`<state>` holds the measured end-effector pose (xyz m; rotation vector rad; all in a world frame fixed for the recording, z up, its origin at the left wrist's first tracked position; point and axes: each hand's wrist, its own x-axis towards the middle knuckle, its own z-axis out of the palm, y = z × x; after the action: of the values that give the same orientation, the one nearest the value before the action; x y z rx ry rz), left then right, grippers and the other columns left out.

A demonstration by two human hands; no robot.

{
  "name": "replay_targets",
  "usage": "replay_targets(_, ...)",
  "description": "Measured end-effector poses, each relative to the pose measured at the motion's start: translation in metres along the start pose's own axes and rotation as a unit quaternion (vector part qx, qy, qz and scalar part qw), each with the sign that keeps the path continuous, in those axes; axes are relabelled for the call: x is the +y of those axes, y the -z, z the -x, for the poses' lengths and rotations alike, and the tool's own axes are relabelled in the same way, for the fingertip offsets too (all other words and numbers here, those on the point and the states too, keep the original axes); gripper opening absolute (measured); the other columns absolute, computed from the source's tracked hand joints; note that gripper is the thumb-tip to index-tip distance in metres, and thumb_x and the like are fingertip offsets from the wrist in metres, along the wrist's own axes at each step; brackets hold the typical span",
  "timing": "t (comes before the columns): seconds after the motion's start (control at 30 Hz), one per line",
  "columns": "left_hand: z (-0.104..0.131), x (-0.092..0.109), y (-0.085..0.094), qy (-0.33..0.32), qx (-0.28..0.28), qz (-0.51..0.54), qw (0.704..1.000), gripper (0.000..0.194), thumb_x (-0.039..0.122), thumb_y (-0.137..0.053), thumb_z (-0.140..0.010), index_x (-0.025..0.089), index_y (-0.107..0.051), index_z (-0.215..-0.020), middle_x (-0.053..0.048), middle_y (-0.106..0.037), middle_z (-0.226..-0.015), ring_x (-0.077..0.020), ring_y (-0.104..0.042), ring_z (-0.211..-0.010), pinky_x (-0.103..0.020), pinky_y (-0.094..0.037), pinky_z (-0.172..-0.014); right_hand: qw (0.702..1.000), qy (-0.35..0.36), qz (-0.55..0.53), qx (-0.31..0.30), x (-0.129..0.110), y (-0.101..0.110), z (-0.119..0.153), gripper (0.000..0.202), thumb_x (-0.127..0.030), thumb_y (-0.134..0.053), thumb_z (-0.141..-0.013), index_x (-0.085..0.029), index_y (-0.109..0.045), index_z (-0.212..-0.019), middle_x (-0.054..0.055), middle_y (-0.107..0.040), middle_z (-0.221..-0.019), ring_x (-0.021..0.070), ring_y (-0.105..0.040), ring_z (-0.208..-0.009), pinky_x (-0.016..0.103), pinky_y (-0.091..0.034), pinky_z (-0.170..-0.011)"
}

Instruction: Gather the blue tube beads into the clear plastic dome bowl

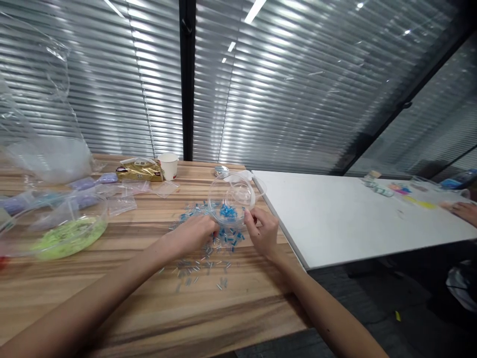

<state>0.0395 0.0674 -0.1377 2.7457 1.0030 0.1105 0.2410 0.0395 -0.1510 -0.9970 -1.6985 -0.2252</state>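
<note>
A clear round plastic bowl (213, 195) is tilted over a scatter of small tube-like pieces (192, 268), some blue, some clear or silvery. Through the bowl shows a small heap of blue pieces (228, 211). My right hand (263, 231) is closed on the bowl's near right rim, thumb and fingers pinching it. At the bowl's near left side, my left hand (199, 231) is down among the pieces with its fingers closed. Whatever its fingertips hold, if anything, is hidden from view.
On the left are a clear tub of lime-green material (74, 236), purple bags (84, 184) and a large clear bag (48, 156). A gold packet (139, 170) and paper cup (169, 165) stand behind. A white table (335, 219) adjoins right, where another person's hand (465, 211) shows.
</note>
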Motion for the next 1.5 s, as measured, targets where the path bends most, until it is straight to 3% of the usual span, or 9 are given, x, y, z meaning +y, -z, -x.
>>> replay_targets(0.9,0.001,0.002,-0.005,-0.021,0.012,-0.014,1.0,0.014,0.005,-0.055,-0.078,0.018,-0.059,-0.077,-0.003,-0.062,-0.082,-0.0182,-0.057,-0.073,-0.026,-0.034,-0.059,1.0,0.015,0.004,-0.006,0.001,0.0,0.0,0.036,-0.016,-0.047,-0.088,-0.019,-0.037,-0.054,-0.005,-0.037,-0.049,0.0077,-0.034,-0.046,0.023,-0.026,-0.048)
replay_targets(1.27,0.005,0.013,0.024,-0.014,0.035,0.022,0.999,0.012,0.012,-0.048,-0.087,0.018,-0.056,-0.079,0.0,-0.062,-0.079,-0.0156,-0.055,-0.07,-0.025,-0.032,-0.059,1.0,0.004,0.009,-0.015,0.001,0.0,0.0,0.035,-0.017,-0.048,-0.089,-0.019,-0.038,-0.055,-0.005,-0.039,-0.049,0.0081,-0.037,-0.046,0.023,-0.028,-0.048)
replay_targets(1.5,0.0,0.017,0.034,0.018,0.092,-0.048,0.994,0.014,0.009,-0.045,-0.089,0.017,-0.056,-0.087,-0.004,-0.064,-0.085,-0.0182,-0.059,-0.075,-0.025,-0.035,-0.061,0.999,0.016,-0.007,-0.027,0.0,-0.001,0.002,0.035,-0.016,-0.047,-0.088,-0.019,-0.039,-0.055,-0.005,-0.04,-0.049,0.0082,-0.036,-0.045,0.023,-0.027,-0.048)
